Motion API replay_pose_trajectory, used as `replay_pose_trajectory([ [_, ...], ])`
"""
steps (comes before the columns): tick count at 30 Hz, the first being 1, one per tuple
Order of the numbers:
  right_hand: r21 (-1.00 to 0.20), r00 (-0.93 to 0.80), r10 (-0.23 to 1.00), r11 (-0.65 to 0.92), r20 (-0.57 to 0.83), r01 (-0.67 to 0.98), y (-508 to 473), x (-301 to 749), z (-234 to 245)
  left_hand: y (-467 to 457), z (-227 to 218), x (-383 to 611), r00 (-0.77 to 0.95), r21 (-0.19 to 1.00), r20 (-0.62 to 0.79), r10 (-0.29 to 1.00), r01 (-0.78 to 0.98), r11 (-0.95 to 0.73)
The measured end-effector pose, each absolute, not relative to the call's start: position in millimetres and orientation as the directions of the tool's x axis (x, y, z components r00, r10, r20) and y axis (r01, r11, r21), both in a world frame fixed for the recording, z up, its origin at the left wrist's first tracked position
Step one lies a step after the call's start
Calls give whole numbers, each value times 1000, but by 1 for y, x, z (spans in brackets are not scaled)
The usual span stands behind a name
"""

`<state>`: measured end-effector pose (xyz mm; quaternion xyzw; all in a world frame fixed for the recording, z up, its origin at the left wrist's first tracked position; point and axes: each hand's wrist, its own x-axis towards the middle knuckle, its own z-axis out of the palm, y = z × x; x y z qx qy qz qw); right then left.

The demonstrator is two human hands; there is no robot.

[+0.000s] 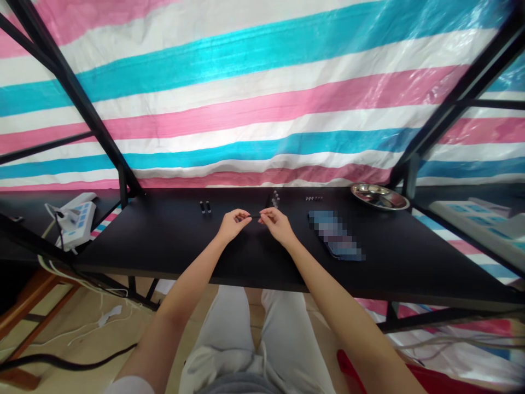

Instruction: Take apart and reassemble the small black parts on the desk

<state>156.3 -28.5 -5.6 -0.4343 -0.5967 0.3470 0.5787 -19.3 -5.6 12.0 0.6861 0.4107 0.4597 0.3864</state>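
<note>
Left hand and right hand, fingertips pinched together on one slender black rod; small grey cylinders just beyond the right fingers.

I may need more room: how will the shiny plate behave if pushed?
The plate looks like metal, so it's probably stiff. Wide and shallow, it would likely slide rather than tip. Its glossy surface may feel slippery.
</note>
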Motion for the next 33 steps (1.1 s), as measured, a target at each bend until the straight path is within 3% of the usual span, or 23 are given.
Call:
replay_pose_trajectory([
  [13,-929,-3,932,360,361,89,-27,156,-7,-12,28,-15,288,828,410,866,281,-485],
  [16,-934,-34,938,347,346,79,-29,155,-6,-12,44,-18,397,722,445,803,371,-584],
  [21,-947,-56,949,312,309,79,-30,153,-6,13,96,-36,683,404,407,606,461,-791],
  [25,-945,-48,953,302,298,125,-30,155,-9,51,127,-60,616,231,350,706,673,-702],
  [28,-931,-69,949,314,306,184,-32,156,-9,74,126,-77,564,124,220,796,793,-597],
  [33,-913,-84,947,321,310,250,-33,157,-8,86,105,-90,505,101,118,855,850,-517],
])
